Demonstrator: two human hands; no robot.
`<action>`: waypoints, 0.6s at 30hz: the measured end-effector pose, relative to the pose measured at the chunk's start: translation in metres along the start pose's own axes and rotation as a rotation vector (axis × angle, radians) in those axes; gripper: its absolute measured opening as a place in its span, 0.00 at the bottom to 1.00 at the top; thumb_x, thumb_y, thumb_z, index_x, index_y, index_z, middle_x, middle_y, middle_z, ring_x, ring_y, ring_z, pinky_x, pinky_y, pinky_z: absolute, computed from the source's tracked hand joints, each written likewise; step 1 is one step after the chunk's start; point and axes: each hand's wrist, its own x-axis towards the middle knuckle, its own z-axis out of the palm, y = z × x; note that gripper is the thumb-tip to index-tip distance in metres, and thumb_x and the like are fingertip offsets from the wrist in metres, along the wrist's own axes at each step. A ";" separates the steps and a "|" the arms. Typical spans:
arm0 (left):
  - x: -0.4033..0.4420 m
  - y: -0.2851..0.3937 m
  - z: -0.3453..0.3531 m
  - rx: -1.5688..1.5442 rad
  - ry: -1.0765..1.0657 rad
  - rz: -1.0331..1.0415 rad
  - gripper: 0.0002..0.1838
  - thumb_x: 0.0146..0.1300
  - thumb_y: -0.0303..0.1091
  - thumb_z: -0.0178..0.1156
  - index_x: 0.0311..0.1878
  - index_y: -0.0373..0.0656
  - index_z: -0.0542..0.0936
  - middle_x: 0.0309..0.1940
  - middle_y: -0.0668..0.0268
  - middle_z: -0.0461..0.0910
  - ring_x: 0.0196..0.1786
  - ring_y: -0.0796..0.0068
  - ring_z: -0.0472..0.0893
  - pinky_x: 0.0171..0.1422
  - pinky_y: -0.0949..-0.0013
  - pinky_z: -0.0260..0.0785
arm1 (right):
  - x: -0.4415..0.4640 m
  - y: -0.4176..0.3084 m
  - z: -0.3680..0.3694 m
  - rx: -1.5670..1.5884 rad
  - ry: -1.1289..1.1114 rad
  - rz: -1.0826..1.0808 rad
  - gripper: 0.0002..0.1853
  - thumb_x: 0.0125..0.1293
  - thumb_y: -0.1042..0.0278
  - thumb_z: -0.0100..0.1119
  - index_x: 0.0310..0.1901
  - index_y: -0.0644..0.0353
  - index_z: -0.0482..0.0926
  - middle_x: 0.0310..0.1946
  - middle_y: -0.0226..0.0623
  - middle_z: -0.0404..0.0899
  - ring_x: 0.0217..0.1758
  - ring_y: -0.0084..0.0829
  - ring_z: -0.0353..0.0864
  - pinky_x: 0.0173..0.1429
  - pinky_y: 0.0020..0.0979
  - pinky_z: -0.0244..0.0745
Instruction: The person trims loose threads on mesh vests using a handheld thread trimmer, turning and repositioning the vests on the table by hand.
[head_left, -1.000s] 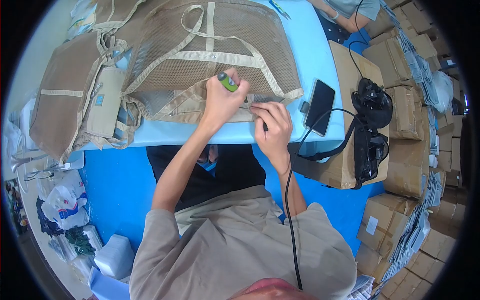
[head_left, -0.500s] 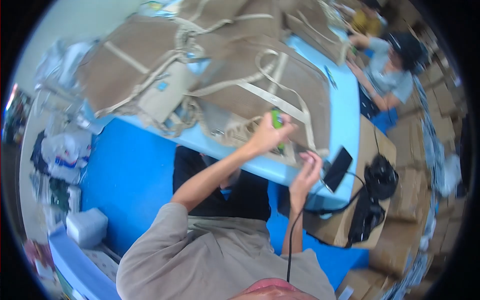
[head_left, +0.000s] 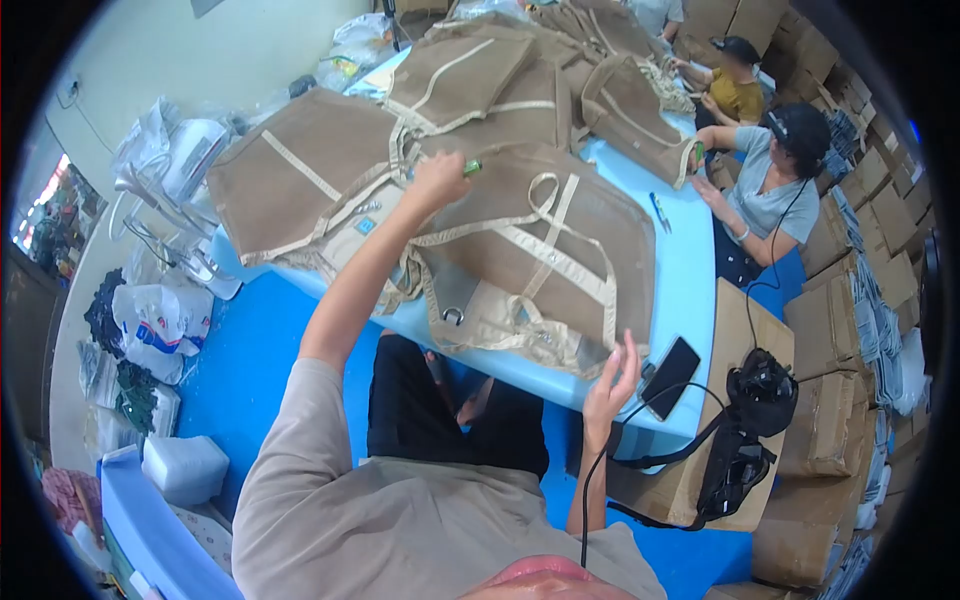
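Green tool, held in left fingers, mesh bag beside right fingers

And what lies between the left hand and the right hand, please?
In the head view, brown mesh with pale straps lies on the blue table between the left hand and the right hand.

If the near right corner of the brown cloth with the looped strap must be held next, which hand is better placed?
Probably the right hand: it looks open and empty, close to that corner of the brown cloth. The left hand is farther away and holds a green tool.
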 end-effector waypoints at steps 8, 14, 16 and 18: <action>0.033 -0.001 0.039 0.115 -0.259 -0.088 0.18 0.65 0.44 0.67 0.45 0.37 0.91 0.47 0.43 0.91 0.53 0.40 0.91 0.60 0.42 0.84 | -0.001 0.019 -0.012 0.149 -0.005 0.058 0.21 0.87 0.65 0.51 0.47 0.69 0.94 0.60 0.46 0.88 0.70 0.46 0.80 0.75 0.46 0.73; 0.049 -0.005 0.040 0.023 -0.220 -0.140 0.26 0.67 0.54 0.70 0.41 0.33 0.90 0.42 0.42 0.91 0.49 0.39 0.91 0.56 0.44 0.84 | 0.004 0.001 -0.009 -0.001 -0.027 -0.041 0.14 0.78 0.69 0.63 0.33 0.64 0.92 0.43 0.36 0.92 0.69 0.46 0.77 0.74 0.47 0.70; 0.059 0.018 -0.006 -0.235 -0.236 -0.066 0.22 0.66 0.46 0.69 0.42 0.30 0.89 0.42 0.40 0.91 0.48 0.34 0.90 0.54 0.42 0.82 | -0.001 0.004 -0.008 -0.149 -0.029 -0.114 0.10 0.75 0.70 0.67 0.33 0.61 0.89 0.45 0.35 0.90 0.69 0.47 0.76 0.73 0.49 0.69; 0.072 0.024 -0.042 -0.448 -0.101 0.031 0.22 0.68 0.47 0.68 0.40 0.31 0.87 0.37 0.40 0.90 0.41 0.37 0.90 0.48 0.43 0.81 | 0.001 -0.014 -0.004 -0.232 -0.001 -0.166 0.09 0.74 0.70 0.68 0.34 0.61 0.87 0.46 0.35 0.89 0.68 0.48 0.76 0.73 0.50 0.69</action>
